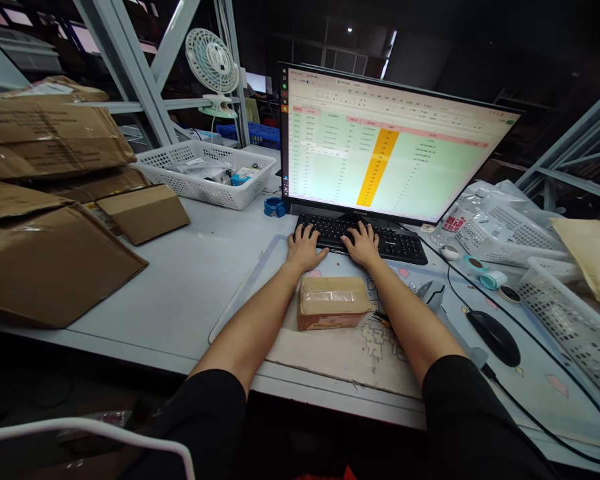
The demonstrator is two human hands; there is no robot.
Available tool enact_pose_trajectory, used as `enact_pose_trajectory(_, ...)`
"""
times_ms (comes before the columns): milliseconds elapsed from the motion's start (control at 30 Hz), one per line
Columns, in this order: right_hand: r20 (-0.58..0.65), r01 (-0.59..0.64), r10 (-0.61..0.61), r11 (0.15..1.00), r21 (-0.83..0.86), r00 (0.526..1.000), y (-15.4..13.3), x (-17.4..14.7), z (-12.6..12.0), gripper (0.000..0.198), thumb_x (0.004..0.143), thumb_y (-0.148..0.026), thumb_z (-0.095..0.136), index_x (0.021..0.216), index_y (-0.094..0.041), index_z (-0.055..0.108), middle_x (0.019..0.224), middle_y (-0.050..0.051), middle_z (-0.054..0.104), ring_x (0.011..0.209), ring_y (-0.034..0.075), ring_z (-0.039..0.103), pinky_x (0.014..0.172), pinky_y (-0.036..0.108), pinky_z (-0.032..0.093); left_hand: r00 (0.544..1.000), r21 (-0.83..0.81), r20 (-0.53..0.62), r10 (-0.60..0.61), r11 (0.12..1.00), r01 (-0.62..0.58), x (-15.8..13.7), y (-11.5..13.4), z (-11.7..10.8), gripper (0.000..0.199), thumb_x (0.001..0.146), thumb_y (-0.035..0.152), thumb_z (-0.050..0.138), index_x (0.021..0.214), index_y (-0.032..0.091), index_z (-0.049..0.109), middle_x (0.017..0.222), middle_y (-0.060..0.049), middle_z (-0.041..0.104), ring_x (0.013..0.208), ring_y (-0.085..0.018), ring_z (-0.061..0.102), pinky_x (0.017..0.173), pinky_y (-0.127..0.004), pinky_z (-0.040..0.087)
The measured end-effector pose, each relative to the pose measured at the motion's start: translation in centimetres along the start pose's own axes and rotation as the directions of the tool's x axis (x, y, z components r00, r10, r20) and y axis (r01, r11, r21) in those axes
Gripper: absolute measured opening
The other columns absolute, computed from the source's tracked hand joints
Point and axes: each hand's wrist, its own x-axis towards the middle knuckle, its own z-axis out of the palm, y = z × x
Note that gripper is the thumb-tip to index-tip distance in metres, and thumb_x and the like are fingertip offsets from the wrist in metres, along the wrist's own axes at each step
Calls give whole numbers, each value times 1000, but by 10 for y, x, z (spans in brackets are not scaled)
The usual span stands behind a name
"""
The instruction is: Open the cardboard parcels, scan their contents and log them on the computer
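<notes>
Both my hands rest on a black keyboard (400, 245) below a monitor (330, 167) that displays a spreadsheet with an orange column. My left hand (304, 251) lies on the keyboard's left end, fingers spread over the keys. Over its middle, my right hand (363, 245) has its fingers apart too, holding nothing. Between my forearms sits a small taped cardboard box (334, 301) on the desk mat (290, 343). A grey handheld device (433, 295) with a cable is partly hidden behind my right forearm.
Cardboard boxes (50, 260) are piled at the left. A white basket (240, 193) of small packets stands behind, near a blue tape roll (275, 207) and a fan (213, 61). To the right are a black mouse (494, 337), cables and another white basket (555, 300).
</notes>
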Motion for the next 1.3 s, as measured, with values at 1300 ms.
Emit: enact_pose_trajectory(1300,-89,63,-56,995,73,994,-6,5,4,42,99,-27,44,130,-19,72,175,13,34,163,40,19,127,72,22,1000,-24,-16,-4,1000,3,-1,-2,0,62,98,55,60,152,25,53,172,-11,38,162,-39,24,129,-62,29)
